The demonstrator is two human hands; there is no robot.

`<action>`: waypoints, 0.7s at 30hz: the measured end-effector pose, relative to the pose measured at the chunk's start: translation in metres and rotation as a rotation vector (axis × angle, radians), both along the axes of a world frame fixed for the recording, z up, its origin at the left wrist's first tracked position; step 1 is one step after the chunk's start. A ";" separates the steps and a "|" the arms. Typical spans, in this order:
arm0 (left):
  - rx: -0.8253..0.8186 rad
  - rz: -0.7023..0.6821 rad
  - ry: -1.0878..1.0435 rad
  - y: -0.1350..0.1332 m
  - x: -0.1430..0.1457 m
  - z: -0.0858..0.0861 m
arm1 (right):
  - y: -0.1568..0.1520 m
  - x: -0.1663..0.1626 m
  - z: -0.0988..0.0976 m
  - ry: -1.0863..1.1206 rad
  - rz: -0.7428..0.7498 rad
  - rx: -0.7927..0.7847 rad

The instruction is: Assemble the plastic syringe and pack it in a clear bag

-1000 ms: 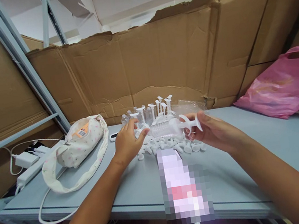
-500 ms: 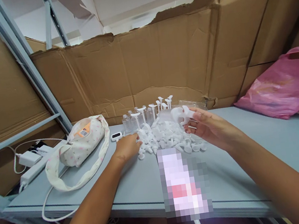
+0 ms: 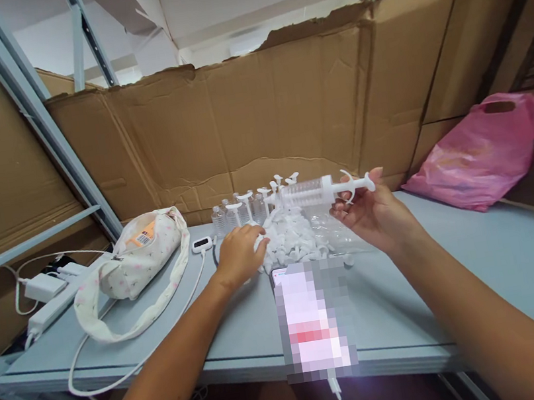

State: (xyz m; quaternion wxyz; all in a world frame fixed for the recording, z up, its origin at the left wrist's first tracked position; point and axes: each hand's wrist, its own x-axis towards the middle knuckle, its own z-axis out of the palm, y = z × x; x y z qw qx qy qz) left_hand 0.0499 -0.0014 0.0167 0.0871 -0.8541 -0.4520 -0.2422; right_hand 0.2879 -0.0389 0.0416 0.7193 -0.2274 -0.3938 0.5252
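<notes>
My right hand holds a clear plastic syringe level above the table, its plunger end toward the right. My left hand rests palm down on a pile of small white plastic caps, fingers curled into the pile; whether it grips one is hidden. Behind the pile stand several clear syringe barrels and white plungers upright against the cardboard. A crumpled clear plastic bag lies under my right hand.
A phone, blurred out, lies on the grey table near the front edge with a cable hanging down. A floral pouch and a power strip with chargers sit at the left. A pink plastic bag lies at the right. Cardboard walls surround the table.
My right hand has lifted the syringe and turned it level, pointing left. My left hand moved right onto the pile of caps. The view shifted a little.
</notes>
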 end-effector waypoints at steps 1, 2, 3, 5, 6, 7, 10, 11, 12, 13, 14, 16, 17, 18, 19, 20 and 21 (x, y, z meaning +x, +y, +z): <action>0.011 -0.057 0.033 -0.001 0.008 0.000 | 0.001 0.002 0.001 0.012 -0.037 0.026; 0.021 -0.116 0.071 -0.002 0.018 0.000 | 0.001 0.003 0.001 0.015 -0.077 0.057; 0.031 -0.174 0.109 -0.003 0.028 0.001 | 0.002 0.004 0.001 0.012 -0.119 0.094; 0.055 -0.298 0.162 -0.003 0.050 0.002 | 0.002 0.005 0.000 -0.008 -0.191 0.176; 0.069 -0.352 0.173 -0.001 0.062 0.002 | 0.002 0.006 0.000 -0.023 -0.220 0.211; 0.079 -0.389 0.179 0.001 0.075 0.003 | 0.003 0.006 -0.001 -0.036 -0.249 0.237; 0.114 -0.447 0.194 0.010 0.110 0.003 | 0.007 0.007 -0.005 -0.066 -0.345 0.261; 0.115 -0.441 0.202 0.013 0.120 0.003 | 0.009 0.007 -0.007 -0.074 -0.382 0.256; 0.096 -0.434 0.238 0.016 0.128 0.003 | 0.012 0.008 -0.009 -0.082 -0.421 0.251; 0.068 -0.419 0.283 0.019 0.135 0.003 | 0.014 0.008 -0.010 -0.095 -0.456 0.248; 0.052 -0.394 0.320 0.020 0.140 0.003 | 0.015 0.008 -0.012 -0.110 -0.485 0.248; 0.047 -0.360 0.375 0.020 0.146 0.003 | 0.017 0.008 -0.013 -0.144 -0.518 0.255; 0.059 -0.354 0.383 0.020 0.147 0.003 | 0.017 0.007 -0.014 -0.156 -0.526 0.261; 0.075 -0.360 0.383 0.019 0.147 0.004 | 0.017 0.007 -0.014 -0.163 -0.531 0.265; 0.090 -0.370 0.374 0.018 0.146 0.005 | 0.017 0.007 -0.014 -0.166 -0.535 0.268; 0.108 -0.381 0.360 0.016 0.144 0.007 | 0.017 0.006 -0.014 -0.165 -0.544 0.270; 0.130 -0.391 0.344 0.015 0.141 0.009 | 0.017 0.007 -0.014 -0.162 -0.557 0.273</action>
